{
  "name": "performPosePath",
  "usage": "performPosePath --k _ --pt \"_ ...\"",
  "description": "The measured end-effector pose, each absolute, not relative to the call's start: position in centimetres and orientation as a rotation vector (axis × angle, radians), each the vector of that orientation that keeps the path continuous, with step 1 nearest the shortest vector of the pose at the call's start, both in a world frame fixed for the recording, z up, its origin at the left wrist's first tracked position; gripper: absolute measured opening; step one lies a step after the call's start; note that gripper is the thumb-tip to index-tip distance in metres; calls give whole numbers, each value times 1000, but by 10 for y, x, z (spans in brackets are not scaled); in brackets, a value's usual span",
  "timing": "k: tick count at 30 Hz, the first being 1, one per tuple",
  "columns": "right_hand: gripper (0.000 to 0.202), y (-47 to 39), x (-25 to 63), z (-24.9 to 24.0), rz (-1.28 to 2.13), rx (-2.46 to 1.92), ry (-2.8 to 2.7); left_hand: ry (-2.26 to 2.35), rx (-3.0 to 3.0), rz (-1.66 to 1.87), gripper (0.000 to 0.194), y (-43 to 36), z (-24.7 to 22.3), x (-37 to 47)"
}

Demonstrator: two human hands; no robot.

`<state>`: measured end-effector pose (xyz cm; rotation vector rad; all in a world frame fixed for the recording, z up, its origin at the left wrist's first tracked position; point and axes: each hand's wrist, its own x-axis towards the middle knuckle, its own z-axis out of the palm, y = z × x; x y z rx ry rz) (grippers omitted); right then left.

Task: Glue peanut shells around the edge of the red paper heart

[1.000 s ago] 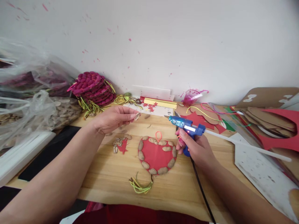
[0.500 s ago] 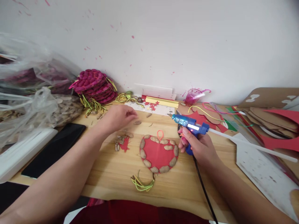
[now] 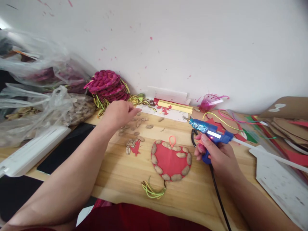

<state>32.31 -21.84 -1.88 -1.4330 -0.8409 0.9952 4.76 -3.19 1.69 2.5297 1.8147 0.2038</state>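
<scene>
My right hand (image 3: 214,149) is wrapped round a blue glue gun (image 3: 204,128), its nozzle pointing left above the table. My left hand (image 3: 121,114) hovers near loose peanuts (image 3: 138,123), fingers bent and pressed together; whatever they may hold is hidden. Between my arms lies a red paper disc (image 3: 168,162) edged with peanuts, plus one more peanut (image 3: 181,155) inside the upper right rim. It has an orange loop at the top and a yellow-green tassel (image 3: 154,191) at the bottom. Left of it, a red paper scrap (image 3: 136,148) lies beside peanut shells (image 3: 130,144).
Purple peanut discs (image 3: 106,85) are stacked by the wall. Plastic bags (image 3: 77,109), a white case (image 3: 36,152) and a black phone (image 3: 67,147) lie left. A pink cup (image 3: 209,102), cardboard (image 3: 286,109) and a cable (image 3: 218,192) are at the right.
The view has shifted left, so the table items appear further right. My left hand has moved slightly away over the loose peanuts, uncovering more of them. My right hand still holds the glue gun.
</scene>
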Motion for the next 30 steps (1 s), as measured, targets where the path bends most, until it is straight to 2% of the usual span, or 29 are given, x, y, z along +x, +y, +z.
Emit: performPosePath --k 4,10,15,19,24,30 --pt "44 -218 323 -20 993 -1448 -850 1666 2499 314 29 -29 10 48" --pt "43 -219 321 -18 994 -1458 -844 1421 2469 316 19 -26 -8 58" --pt "45 -217 323 -19 998 -1461 -849 1415 2526 290 19 -32 -8 66" --pt "47 -217 324 -19 1002 -1465 -843 1538 2503 246 30 -33 0 63" --pt "46 -217 325 -19 1003 -1470 -857 1504 2488 185 19 -30 2 57" --pt "48 -216 324 -19 1000 -1491 -845 1439 2526 93 22 -32 2 58"
